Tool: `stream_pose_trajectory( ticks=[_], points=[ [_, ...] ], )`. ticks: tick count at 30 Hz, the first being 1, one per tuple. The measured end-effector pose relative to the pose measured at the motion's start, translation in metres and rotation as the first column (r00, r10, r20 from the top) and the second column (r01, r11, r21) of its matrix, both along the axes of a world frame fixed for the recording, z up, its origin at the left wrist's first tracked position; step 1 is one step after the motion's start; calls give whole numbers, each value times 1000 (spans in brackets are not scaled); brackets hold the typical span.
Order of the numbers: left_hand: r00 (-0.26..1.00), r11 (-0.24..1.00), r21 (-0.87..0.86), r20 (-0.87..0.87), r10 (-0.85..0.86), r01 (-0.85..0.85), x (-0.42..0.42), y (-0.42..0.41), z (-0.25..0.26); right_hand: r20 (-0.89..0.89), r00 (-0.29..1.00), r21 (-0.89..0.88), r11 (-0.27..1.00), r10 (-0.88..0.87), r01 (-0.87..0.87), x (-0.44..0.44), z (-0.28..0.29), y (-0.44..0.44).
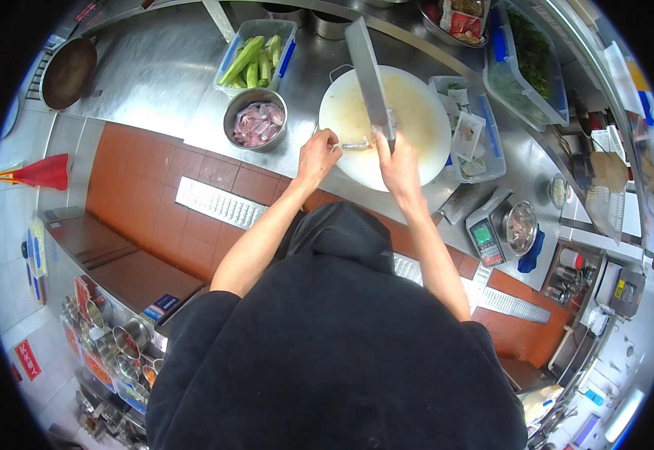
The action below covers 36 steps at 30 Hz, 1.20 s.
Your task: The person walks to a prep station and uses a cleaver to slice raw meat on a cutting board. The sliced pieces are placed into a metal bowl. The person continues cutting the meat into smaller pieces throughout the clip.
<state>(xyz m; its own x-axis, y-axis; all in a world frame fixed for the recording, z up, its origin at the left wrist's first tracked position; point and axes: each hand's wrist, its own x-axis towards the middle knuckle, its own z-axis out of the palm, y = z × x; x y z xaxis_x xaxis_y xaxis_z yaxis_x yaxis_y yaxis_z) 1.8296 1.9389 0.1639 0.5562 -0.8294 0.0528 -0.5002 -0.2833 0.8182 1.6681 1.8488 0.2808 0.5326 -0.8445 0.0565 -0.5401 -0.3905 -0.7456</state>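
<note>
My right hand (399, 166) grips the handle of a broad cleaver (367, 73), its blade pointing away over a round white cutting board (417, 107). At the board's left edge is my left hand (318, 157), fingers curled; whether it holds anything cannot be told. Between the hands a small pale piece, perhaps meat or bone (356, 145), lies on the board. Another small piece is partly hidden behind the blade. To the left, a steel pot (255, 145) holds pieces of raw pink meat (258, 122).
A plastic tub of peeled green vegetables (252, 59) stands behind the pot. Right of the board are a plastic bin (492, 149), a digital scale (483, 230) and a steel bowl of meat (521, 228). A tub of leafy greens (529, 56) stands at the upper right.
</note>
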Motion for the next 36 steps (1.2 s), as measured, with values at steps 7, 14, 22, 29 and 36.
stream_pose_trajectory(
  ticks=[7,14,22,29,36],
  points=[
    [999,997,-63,-31,35,-37,-10,-7,8,-230,972,134,991,51,-20,-11,-75,17],
    [981,993,45,157,-113,107,-6,-14,-2,-279,957,213,977,81,-21,-27,-76,26],
    [945,967,205,259,-200,149,-5,-26,10,-307,950,328,943,55,51,-106,-55,9],
    [919,944,-20,236,-316,330,-26,-57,1,-349,935,238,971,60,27,-107,-58,15],
    [931,967,37,264,-252,251,-37,-73,-3,-308,949,348,937,72,42,-157,-45,33]
  ],
)
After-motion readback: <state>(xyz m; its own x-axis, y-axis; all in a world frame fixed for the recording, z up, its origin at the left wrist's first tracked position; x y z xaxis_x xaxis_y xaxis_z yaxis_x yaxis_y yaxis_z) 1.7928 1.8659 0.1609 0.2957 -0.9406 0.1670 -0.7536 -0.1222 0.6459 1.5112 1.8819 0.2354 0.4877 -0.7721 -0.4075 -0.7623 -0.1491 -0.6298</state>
